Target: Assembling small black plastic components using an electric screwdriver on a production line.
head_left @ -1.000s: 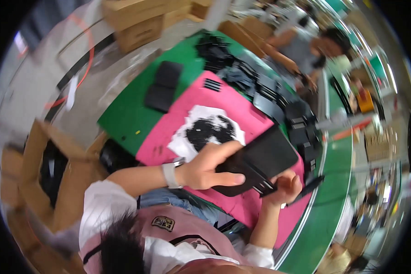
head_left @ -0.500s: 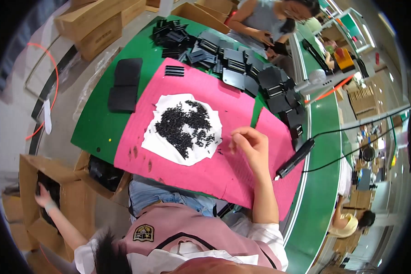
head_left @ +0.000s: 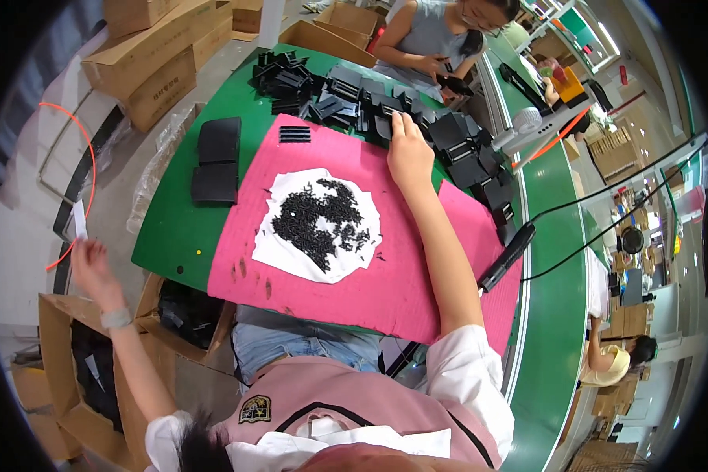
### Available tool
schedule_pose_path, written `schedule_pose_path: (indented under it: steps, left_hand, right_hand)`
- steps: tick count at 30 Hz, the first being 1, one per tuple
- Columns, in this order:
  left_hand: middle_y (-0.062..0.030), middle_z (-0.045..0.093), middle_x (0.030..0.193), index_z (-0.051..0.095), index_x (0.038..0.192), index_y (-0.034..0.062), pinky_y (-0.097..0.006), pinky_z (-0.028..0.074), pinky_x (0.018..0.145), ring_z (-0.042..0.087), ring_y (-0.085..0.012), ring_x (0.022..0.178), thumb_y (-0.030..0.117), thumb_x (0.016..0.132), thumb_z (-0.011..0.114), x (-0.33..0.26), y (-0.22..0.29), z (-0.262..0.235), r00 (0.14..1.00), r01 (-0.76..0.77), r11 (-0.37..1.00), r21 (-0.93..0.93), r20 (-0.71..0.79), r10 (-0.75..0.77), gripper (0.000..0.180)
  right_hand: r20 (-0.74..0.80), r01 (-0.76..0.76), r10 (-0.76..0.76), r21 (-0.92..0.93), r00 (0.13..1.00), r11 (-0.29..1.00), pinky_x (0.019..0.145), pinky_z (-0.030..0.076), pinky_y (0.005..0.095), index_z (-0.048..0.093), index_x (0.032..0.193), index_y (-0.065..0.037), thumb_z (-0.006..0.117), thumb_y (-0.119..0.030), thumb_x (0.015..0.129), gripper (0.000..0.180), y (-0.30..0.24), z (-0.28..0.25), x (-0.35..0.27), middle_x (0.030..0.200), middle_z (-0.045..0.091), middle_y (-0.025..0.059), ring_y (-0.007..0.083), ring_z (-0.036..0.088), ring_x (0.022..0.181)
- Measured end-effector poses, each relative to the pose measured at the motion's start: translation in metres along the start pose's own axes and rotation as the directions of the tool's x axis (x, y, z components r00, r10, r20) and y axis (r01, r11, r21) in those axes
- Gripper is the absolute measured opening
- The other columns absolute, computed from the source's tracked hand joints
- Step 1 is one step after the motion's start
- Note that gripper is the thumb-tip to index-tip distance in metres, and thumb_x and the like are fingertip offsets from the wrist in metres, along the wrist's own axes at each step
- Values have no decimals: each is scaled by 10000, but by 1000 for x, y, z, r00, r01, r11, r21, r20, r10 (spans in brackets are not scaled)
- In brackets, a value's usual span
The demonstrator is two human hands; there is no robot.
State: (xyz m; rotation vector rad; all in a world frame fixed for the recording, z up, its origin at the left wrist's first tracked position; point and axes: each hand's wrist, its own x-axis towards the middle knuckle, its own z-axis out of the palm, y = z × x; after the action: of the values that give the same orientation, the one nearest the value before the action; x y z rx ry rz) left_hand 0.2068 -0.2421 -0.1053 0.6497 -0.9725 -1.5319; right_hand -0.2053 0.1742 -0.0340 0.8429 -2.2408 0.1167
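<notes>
My right hand reaches forward over the far edge of the pink mat. Its fingers are closed together on a black plastic panel at the front of a heap; the thumb side is partly hidden. On the mat, a white cloth carries a spread of small black screw-like pieces. My left hand is raised off the table at the far left, above the cardboard boxes, with its fingers loosely apart and nothing seen in it.
Stacked black plastic parts line the table's far side. Two black panels lie on the green table at left. A corded black screwdriver rests at right. Open boxes stand at lower left. A co-worker sits opposite.
My right hand has moved from above the mat forward to the black plastic parts. My left hand has come up out of the open box at lower left. The view has shifted slightly.
</notes>
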Motion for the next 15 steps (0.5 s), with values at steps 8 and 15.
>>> schedule_pose_path:
  steps: [8,15]
  left_hand:
    - [-96,573,1125,440,1272,21,-271,518,745,606,-150,932,231,985,457,-150,9,229,435,524,830,193,777,-455,357]
    - [-50,625,1053,543,1151,25,-268,470,822,600,-116,920,170,956,525,-125,-19,244,691,433,901,28,632,-352,243]
  right_hand:
    - [20,488,-508,247,861,837,619,531,298,522,1247,-15,552,-48,719,530,-104,-127,-10,1292,527,156,198,638,857]
    - [200,-14,-527,942,826,335,664,538,349,610,1148,-80,783,-243,658,545,-106,-109,27,1263,558,120,271,658,798]
